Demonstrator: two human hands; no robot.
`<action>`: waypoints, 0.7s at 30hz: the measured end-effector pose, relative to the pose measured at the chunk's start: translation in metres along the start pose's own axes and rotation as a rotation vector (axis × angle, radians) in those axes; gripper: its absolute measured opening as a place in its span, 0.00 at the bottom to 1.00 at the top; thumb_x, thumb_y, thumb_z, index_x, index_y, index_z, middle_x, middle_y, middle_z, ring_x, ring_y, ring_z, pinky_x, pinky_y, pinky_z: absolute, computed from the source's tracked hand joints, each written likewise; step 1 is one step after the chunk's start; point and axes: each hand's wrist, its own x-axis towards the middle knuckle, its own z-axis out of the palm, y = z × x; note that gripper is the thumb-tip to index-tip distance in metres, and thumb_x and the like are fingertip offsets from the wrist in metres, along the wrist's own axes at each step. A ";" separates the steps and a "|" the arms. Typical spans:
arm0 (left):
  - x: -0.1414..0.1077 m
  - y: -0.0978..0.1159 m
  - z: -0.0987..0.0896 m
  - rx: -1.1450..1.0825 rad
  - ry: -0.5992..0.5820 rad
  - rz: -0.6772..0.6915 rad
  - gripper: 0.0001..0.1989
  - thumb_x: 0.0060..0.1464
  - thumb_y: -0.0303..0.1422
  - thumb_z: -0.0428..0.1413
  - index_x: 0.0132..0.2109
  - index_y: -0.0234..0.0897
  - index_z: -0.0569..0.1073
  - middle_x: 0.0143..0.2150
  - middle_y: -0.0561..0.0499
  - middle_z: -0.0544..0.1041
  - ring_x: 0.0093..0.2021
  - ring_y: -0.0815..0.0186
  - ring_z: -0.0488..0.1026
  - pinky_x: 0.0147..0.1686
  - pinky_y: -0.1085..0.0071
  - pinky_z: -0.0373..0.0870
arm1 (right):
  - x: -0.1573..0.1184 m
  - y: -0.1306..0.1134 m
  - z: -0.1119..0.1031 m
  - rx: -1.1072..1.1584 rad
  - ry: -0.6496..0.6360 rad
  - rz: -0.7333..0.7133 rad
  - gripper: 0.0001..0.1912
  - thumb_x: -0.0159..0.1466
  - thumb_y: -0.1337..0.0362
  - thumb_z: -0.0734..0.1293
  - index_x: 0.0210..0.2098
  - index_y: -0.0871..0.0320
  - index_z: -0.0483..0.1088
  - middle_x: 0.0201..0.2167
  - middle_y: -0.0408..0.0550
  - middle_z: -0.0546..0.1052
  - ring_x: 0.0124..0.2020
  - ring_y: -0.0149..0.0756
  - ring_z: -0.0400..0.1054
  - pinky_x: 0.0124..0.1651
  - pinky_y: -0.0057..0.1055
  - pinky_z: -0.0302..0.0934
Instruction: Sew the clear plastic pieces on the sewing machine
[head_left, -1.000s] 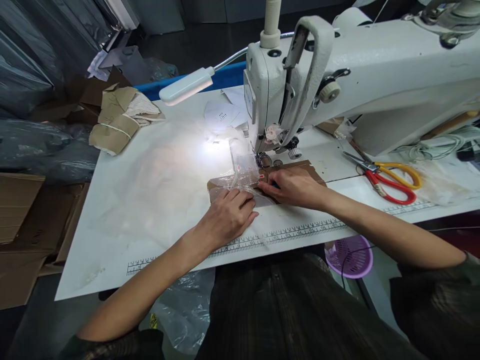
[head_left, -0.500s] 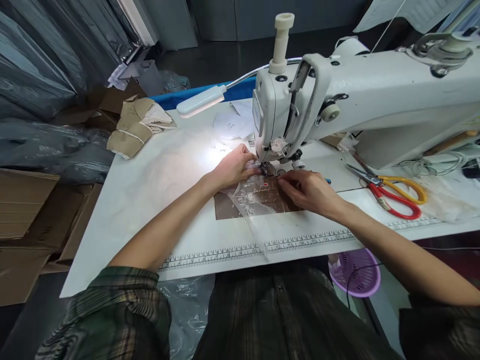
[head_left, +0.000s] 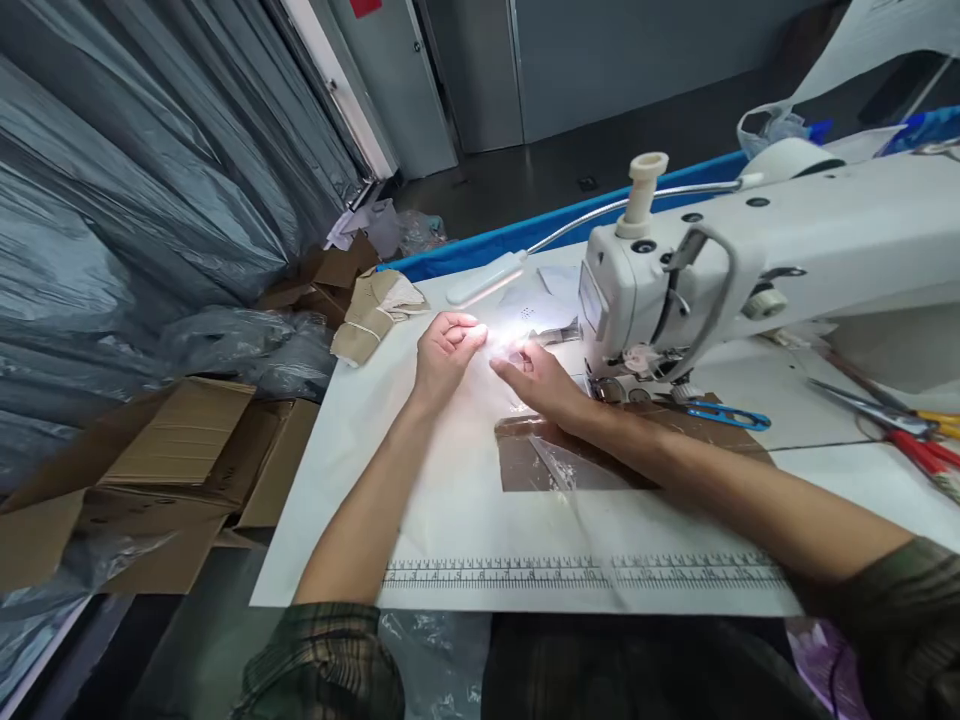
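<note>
Under the lamp's bright glare, my left hand (head_left: 444, 362) is closed with thumb and fingertips pinched together. My right hand (head_left: 546, 380) faces it from the right, its thumb and fingers also pinched, left of the sewing machine head (head_left: 630, 290). Sheer white fabric (head_left: 491, 385) lies between and below both hands; its edges are washed out by the light. A brown plate (head_left: 525, 470) covered with clear tape lies under my right forearm, by the presser foot (head_left: 606, 388). Blue thread snips (head_left: 727, 412) rest right of the needle area.
A slim lamp (head_left: 487, 280) hangs over the table. Behind it sits a tied beige cloth bundle (head_left: 371, 325). Red and yellow-handled scissors (head_left: 911, 430) lie at the right. A printed ruler (head_left: 517, 575) runs along the front edge. Cardboard boxes (head_left: 180, 440) stand on the left.
Both hands have left the presser foot and moved left under the lamp. The right hand has come off the brown plate, uncovering the blue snips. The view has turned left.
</note>
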 end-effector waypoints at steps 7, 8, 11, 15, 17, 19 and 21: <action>-0.004 -0.006 -0.003 -0.121 0.082 -0.122 0.18 0.43 0.37 0.67 0.40 0.37 0.72 0.30 0.53 0.78 0.29 0.69 0.75 0.31 0.74 0.71 | 0.025 0.010 0.010 0.235 0.066 -0.035 0.12 0.55 0.53 0.64 0.27 0.55 0.62 0.24 0.40 0.67 0.27 0.31 0.62 0.30 0.29 0.57; -0.005 -0.006 -0.002 -0.111 0.077 -0.134 0.18 0.42 0.37 0.67 0.40 0.37 0.72 0.31 0.52 0.79 0.30 0.68 0.76 0.32 0.73 0.72 | 0.025 0.011 0.009 0.254 0.073 -0.036 0.12 0.55 0.53 0.64 0.27 0.55 0.63 0.24 0.40 0.69 0.28 0.32 0.63 0.31 0.29 0.58; -0.007 -0.006 0.001 -0.068 0.076 -0.153 0.19 0.42 0.37 0.68 0.41 0.37 0.72 0.35 0.51 0.80 0.33 0.67 0.77 0.35 0.71 0.73 | 0.025 0.012 0.007 0.323 0.081 -0.019 0.12 0.53 0.53 0.66 0.29 0.54 0.63 0.27 0.43 0.73 0.30 0.34 0.69 0.35 0.31 0.64; -0.008 -0.009 0.002 -0.046 0.108 -0.160 0.21 0.41 0.38 0.69 0.41 0.37 0.72 0.36 0.51 0.79 0.34 0.67 0.78 0.37 0.71 0.74 | 0.026 0.011 0.004 0.369 0.072 0.048 0.11 0.52 0.55 0.67 0.29 0.54 0.64 0.27 0.44 0.75 0.32 0.37 0.73 0.38 0.33 0.68; -0.008 -0.010 0.001 -0.049 0.128 -0.168 0.21 0.40 0.38 0.69 0.41 0.37 0.72 0.36 0.50 0.79 0.35 0.67 0.78 0.36 0.72 0.74 | 0.026 0.010 0.003 0.374 0.068 0.063 0.10 0.52 0.57 0.67 0.30 0.54 0.65 0.28 0.45 0.75 0.33 0.37 0.74 0.38 0.33 0.69; -0.008 -0.012 0.000 -0.056 0.138 -0.174 0.22 0.40 0.38 0.69 0.41 0.37 0.72 0.38 0.49 0.80 0.36 0.66 0.78 0.36 0.72 0.74 | 0.026 0.009 0.004 0.382 0.065 0.074 0.10 0.52 0.58 0.67 0.31 0.55 0.65 0.28 0.45 0.76 0.33 0.36 0.75 0.39 0.33 0.69; -0.008 -0.012 -0.001 -0.066 0.135 -0.177 0.22 0.41 0.39 0.69 0.42 0.37 0.72 0.39 0.49 0.80 0.37 0.65 0.79 0.36 0.72 0.75 | 0.025 0.008 0.004 0.389 0.061 0.079 0.10 0.51 0.58 0.68 0.30 0.55 0.66 0.28 0.45 0.76 0.34 0.36 0.75 0.39 0.32 0.70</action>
